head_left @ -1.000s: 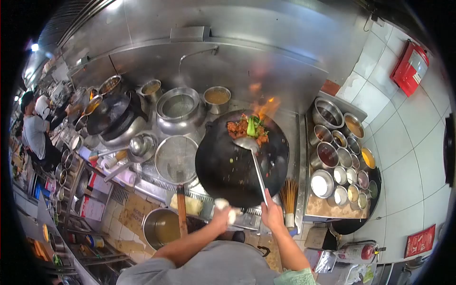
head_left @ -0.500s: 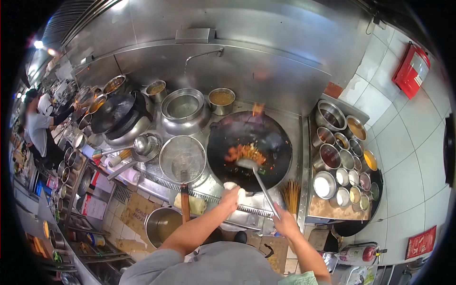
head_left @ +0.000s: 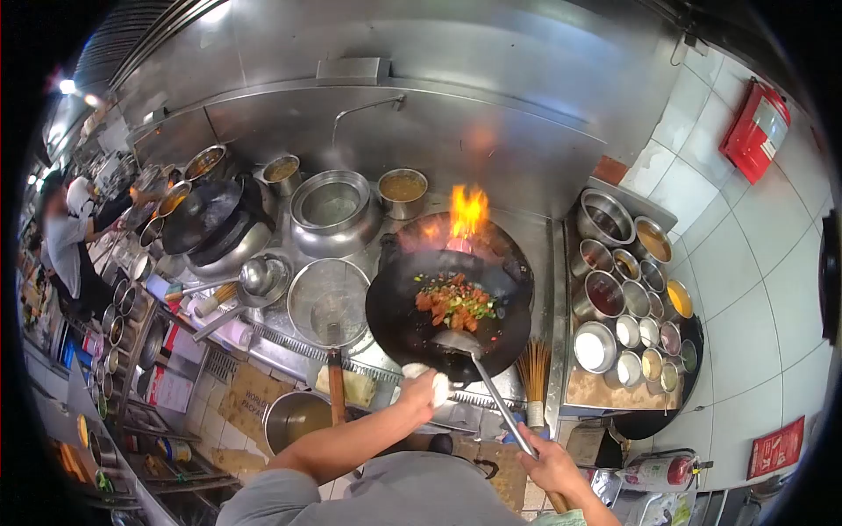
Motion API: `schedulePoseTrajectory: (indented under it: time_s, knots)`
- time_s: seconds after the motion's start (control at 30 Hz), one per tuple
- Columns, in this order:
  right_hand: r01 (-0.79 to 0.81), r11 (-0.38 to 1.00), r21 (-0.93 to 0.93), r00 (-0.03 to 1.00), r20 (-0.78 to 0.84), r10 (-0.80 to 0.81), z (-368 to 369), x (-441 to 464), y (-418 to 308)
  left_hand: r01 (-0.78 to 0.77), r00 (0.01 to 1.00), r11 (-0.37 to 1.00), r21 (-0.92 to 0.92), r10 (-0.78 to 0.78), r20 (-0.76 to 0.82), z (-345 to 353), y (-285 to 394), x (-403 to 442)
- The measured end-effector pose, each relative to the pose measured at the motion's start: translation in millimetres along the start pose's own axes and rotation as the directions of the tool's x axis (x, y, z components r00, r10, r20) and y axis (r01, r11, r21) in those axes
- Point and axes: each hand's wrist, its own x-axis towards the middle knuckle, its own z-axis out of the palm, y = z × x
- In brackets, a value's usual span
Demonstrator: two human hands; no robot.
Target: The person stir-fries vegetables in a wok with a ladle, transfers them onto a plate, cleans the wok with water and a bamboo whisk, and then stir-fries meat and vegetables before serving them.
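Note:
My left hand grips the near rim of a black wok through a folded white cloth. In the wok, browned pieces are mixed with chopped green and red bits. My right hand is closed around the handle of a metal wok ladle, whose bowl lies inside the wok just on my side of the food. Behind the wok, a tall orange flame rises from the burner.
Left of the wok are a round mesh strainer and a large steel pot. Several seasoning bowls crowd the right shelf, beside a bamboo brush. A person stands far left; a steel pot sits below the counter.
The wok has come toward me off the burner, and the flame behind it has flared up. My left hand moved nearer with it. The right hand and ladle drew back toward my body.

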Motion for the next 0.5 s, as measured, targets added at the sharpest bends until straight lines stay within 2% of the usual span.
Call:
schedulePoseTrajectory:
  time_s: [0.1,0.13,0.17,0.23,0.27,0.3,0.33,0.37,0.43,0.47,0.5]
  knots:
    - [0.092,0.994,-0.055,0.995,-0.019,-0.093,15,40,4,-0.026,0.997,0.996,0.082,0.032,-0.070,-6,-1,34]
    - [0.093,0.994,-0.050,0.993,-0.074,-0.096,30,73,10,-0.025,1.000,0.993,0.117,0.025,-0.003,-12,-1,58]
    - [0.097,0.994,-0.053,0.986,-0.130,-0.103,50,110,17,-0.077,0.995,0.995,0.058,0.073,0.074,-18,-7,77]
    - [0.164,0.981,-0.104,0.936,-0.298,-0.188,80,155,16,-0.126,0.992,0.979,0.159,0.120,0.049,-45,-27,89]
    - [0.189,0.979,-0.079,0.913,-0.354,-0.205,83,155,7,-0.093,0.995,0.989,0.117,0.089,0.034,-70,-48,94]
    - [0.216,0.975,-0.055,0.886,-0.409,-0.219,83,149,0,-0.148,0.988,0.984,0.104,0.143,0.052,-83,-60,75]
    - [0.217,0.976,-0.035,0.881,-0.423,-0.211,79,137,-4,-0.113,0.991,0.992,0.061,0.108,0.082,-87,-59,42]
    - [0.242,0.970,-0.013,0.872,-0.436,-0.223,76,127,-1,-0.233,0.964,0.971,0.056,0.222,0.146,-95,-69,35]
    - [0.271,0.962,0.040,0.873,-0.432,-0.228,76,93,16,-0.121,0.992,0.993,-0.011,0.122,0.020,-61,-50,12]
    - [0.183,0.981,0.066,0.927,-0.345,-0.150,69,72,17,-0.063,0.998,0.998,0.026,0.064,-0.030,-44,-38,19]
    - [0.096,0.992,0.081,0.964,-0.257,-0.072,58,51,13,-0.070,0.997,0.997,0.020,0.069,0.037,-47,-43,57]
